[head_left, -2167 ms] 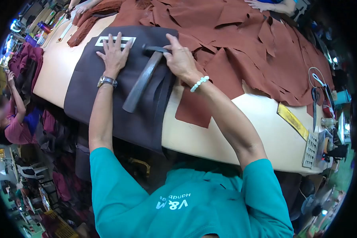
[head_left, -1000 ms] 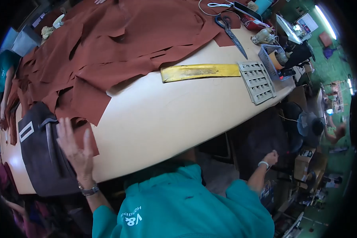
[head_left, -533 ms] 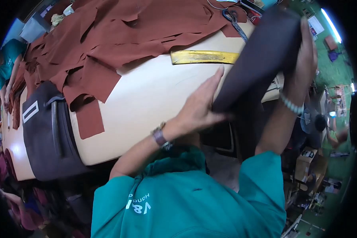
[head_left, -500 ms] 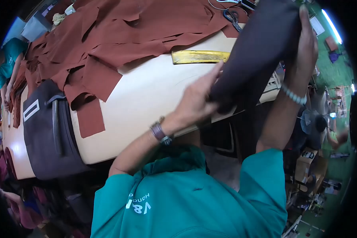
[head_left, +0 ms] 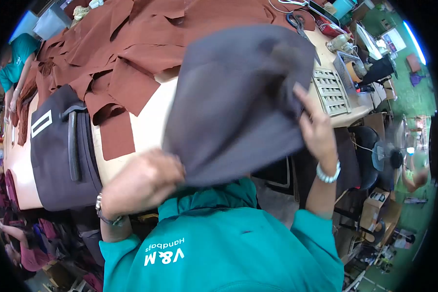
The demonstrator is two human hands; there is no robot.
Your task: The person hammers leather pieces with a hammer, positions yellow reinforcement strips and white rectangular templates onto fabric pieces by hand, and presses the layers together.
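A large dark brown sheet, leather or fabric, is held up in front of my chest, bent and slightly blurred. My left hand, with a watch on its wrist, is closed on the sheet's lower left corner. At the sheet's right edge, my right hand grips it with some fingers showing on the near face; a bead bracelet circles that wrist. Left of me, a folded dark piece hangs over the table edge. A hammer and a white rectangular frame lie on it.
Reddish-brown sheets and offcuts cover the back of the table. Scissors, a slotted tray and a jar are at the right. Another person works at far left.
The dark sheet has come down and left from the upper right and spread wider. My left hand has moved left to its corner; my right hand has lowered. The yellow strip is now hidden.
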